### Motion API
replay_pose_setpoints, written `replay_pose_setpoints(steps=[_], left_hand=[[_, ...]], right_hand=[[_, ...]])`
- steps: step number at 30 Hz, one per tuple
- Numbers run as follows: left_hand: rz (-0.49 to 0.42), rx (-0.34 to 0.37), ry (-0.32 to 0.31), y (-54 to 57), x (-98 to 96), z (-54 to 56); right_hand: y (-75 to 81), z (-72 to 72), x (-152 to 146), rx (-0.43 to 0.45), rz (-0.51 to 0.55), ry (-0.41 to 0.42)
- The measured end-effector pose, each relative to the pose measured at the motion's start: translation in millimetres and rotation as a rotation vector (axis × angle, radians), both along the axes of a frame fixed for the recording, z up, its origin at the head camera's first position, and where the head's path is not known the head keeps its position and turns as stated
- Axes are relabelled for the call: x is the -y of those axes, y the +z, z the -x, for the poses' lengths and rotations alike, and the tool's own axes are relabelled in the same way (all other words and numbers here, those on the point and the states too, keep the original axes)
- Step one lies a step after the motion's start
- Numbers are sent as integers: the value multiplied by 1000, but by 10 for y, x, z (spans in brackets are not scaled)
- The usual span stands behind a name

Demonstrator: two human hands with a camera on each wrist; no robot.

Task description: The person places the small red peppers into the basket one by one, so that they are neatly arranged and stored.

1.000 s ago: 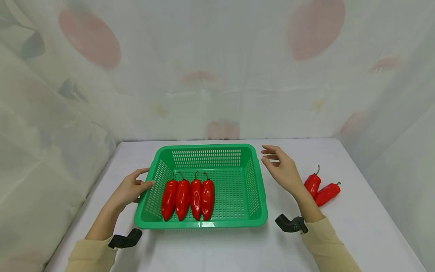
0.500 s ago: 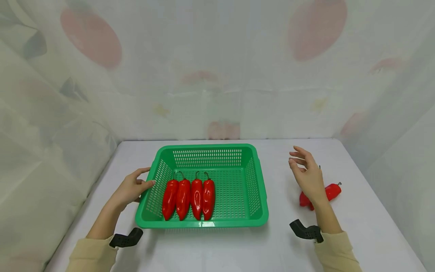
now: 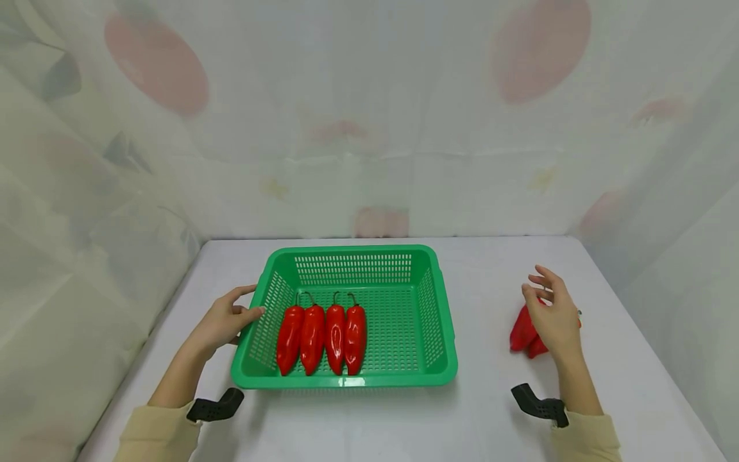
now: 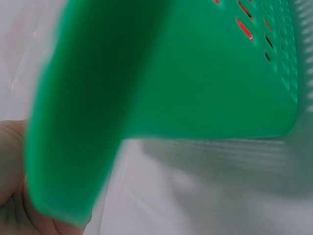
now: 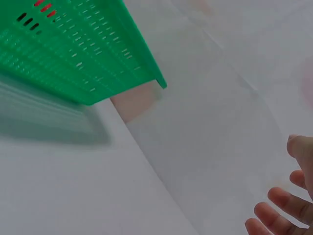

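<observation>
Since the earlier frame, the right hand (image 3: 554, 317) has moved from beside the basket (image 3: 346, 381) to the right of the frame. Its fingers are loosely bent, parted from the thumb, and hold nothing. It partly hides two red peppers (image 3: 522, 330) on the table (image 3: 404, 423); contact cannot be told. At centre left, the left hand (image 3: 222, 317) pinches the basket's left rim. Four more peppers (image 3: 333, 337) lie side by side inside, toward its left.

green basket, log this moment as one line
left hand grips green basket by rim | right hand empty, overlapping loose red peppers in head view, contact unclear | four red peppers inside basket, side by side
</observation>
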State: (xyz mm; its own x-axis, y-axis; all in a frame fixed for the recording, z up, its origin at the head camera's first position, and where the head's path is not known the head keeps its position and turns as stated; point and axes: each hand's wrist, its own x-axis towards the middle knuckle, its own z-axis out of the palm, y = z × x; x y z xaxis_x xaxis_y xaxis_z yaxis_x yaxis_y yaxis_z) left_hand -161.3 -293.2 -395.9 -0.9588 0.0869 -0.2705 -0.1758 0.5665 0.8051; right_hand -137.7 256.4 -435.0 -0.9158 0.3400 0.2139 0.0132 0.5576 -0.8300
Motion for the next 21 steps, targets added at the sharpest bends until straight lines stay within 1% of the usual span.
replay_pose_setpoints(steps=[1, 2, 3, 5, 6, 8, 10, 12, 13, 14, 19, 20, 21], left_hand=[[1, 0, 0, -1, 0, -1], [1, 0, 1, -2, 1, -2], [1, -1, 1, -4, 2, -2], [0, 0, 2, -6, 4, -4], [-1, 2, 2, -7, 5, -5], [-3, 3, 5, -11, 8, -6], [-3, 5, 4, -13, 10, -7], [-6, 5, 4, -13, 11, -6], [-5, 4, 2, -13, 10, -6], [-6, 3, 1, -12, 9, -5], [-4, 2, -3, -9, 5, -4], [-3, 2, -3, -10, 5, -4], [-2, 2, -4, -10, 5, -4]], right_hand=[[-81, 22, -53, 5, -18, -16], [-201, 66, -141, 6, -37, -20], [-288, 93, -204, 6, -46, -19], [-495, 160, -339, 18, -101, -33], [-569, 181, -392, 28, -125, -30], [-653, 200, -477, 46, -132, -7], [-700, 204, -509, 75, -151, -35], [-728, 204, -548, 96, -143, -45], [-714, 192, -566, 100, -117, -34], [-756, 205, -584, 109, -144, -63], [-866, 210, -669, 137, -174, -103], [-914, 224, -681, 143, -203, -126], [-930, 222, -688, 145, -207, -128]])
